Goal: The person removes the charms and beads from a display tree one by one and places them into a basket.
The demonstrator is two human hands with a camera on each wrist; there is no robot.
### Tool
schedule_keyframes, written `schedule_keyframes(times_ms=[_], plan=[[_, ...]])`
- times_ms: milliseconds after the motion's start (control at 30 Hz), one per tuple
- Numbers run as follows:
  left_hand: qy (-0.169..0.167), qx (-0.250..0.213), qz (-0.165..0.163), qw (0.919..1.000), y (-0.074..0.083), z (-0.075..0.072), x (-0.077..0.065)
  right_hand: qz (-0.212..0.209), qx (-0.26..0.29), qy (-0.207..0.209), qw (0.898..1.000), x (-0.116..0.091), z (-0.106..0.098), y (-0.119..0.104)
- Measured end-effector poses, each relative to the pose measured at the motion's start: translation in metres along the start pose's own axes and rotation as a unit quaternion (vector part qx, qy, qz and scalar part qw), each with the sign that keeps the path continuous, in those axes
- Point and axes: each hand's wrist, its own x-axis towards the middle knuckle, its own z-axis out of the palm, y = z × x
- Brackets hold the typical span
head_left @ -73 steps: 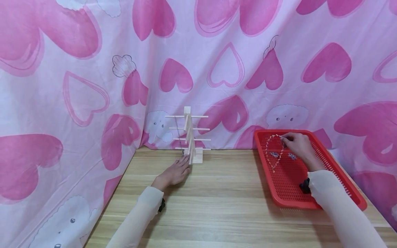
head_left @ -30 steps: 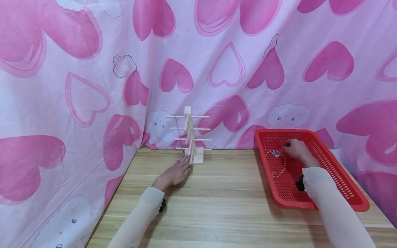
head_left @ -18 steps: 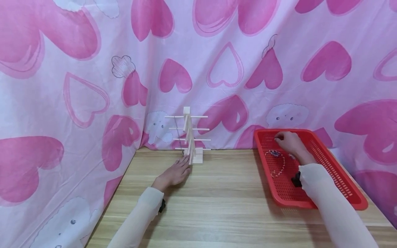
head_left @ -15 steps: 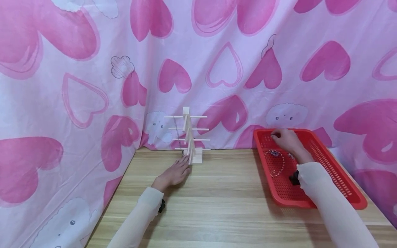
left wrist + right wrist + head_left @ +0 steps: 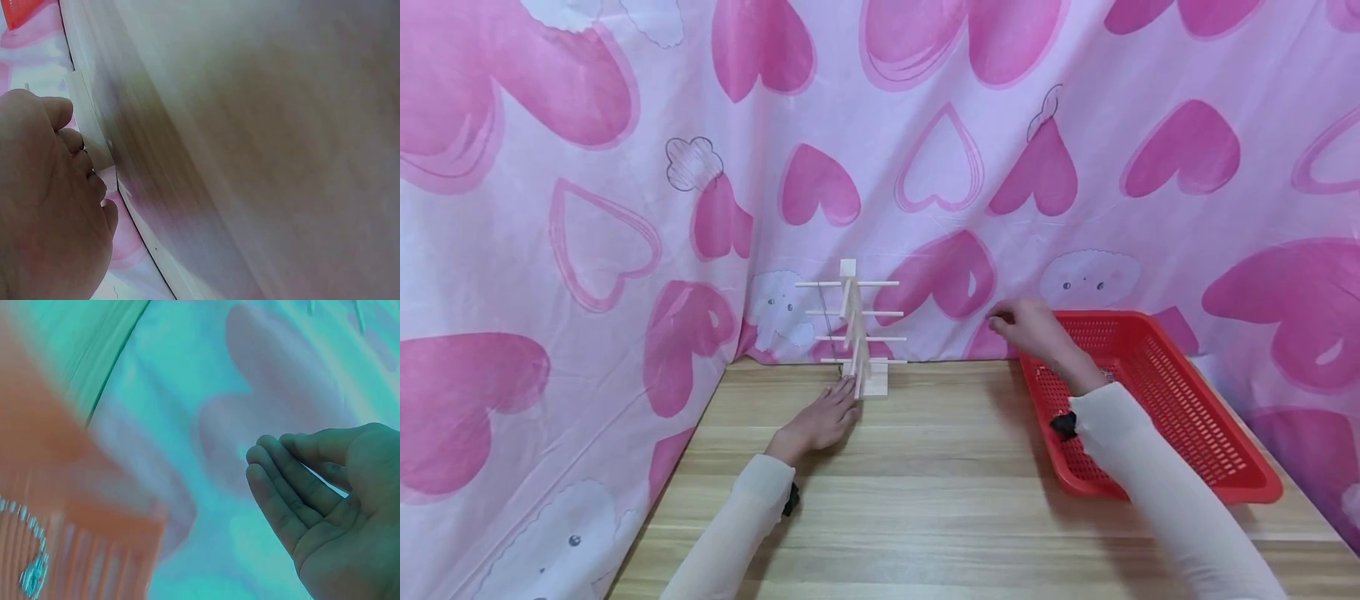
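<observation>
A pale wooden rack (image 5: 848, 268) with several thin pegs stands at the back of the table, left of centre. Its left pegs carry a thin dark strand (image 5: 825, 308). My left hand (image 5: 822, 417) rests with extended fingers at the rack's base (image 5: 94, 128). Over the left rim of a red slotted basket (image 5: 1240, 433) is my right hand (image 5: 1030, 327), raised off the table. Its fingers (image 5: 284, 515) are loosely bent, thumb near the index finger, and I see nothing between them. Inside the basket, a beaded necklace (image 5: 34, 575) shows in the right wrist view.
The wood-grain table (image 5: 925, 500) runs between rack and basket. A pink heart-patterned curtain (image 5: 820, 183) closes off the back and left side. My right sleeve (image 5: 1157, 467) covers part of the basket.
Earlier, my right hand held up a beaded necklace over the basket; it was let go there. That hand has since risen and moved left across the rim. My left hand has stayed put.
</observation>
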Motion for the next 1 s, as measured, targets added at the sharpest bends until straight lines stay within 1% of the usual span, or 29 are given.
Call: schedule_keyframes(times_ms=[167, 267, 400, 500, 633, 800, 933, 1000], plan=[[-0.001, 0.011, -0.002, 0.9999, -0.001, 0.002, 0.0, -0.034, -0.011, -0.022, 0.999, 0.006, 0.022, -0.029], [-0.004, 0.015, -0.003, 0.9999, 0.0, 0.001, 0.0, -0.066, -0.018, -0.034, 0.997, 0.011, 0.038, -0.044], [-0.006, 0.018, -0.005, 0.9998, 0.001, 0.001, 0.0, -0.101, -0.031, -0.043, 0.993, 0.016, 0.059, -0.061], [-0.005, 0.014, -0.005, 0.9999, 0.002, 0.0, 0.0, -0.112, -0.033, -0.048, 0.992, 0.017, 0.075, -0.07], [-0.004, 0.013, -0.006, 0.9999, 0.002, 0.0, 0.0, -0.117, -0.028, -0.052, 0.991, 0.015, 0.095, -0.077], [0.0, 0.021, -0.007, 0.9998, 0.002, 0.001, 0.0, -0.123, 0.007, -0.063, 0.99, 0.012, 0.121, -0.079], [0.002, 0.021, -0.009, 0.9997, 0.002, 0.001, 0.0, -0.109, 0.029, -0.082, 0.99, 0.007, 0.142, -0.078], [0.002, 0.021, -0.008, 0.9998, 0.002, 0.001, 0.0, -0.109, 0.032, -0.089, 0.99, 0.005, 0.152, -0.077]])
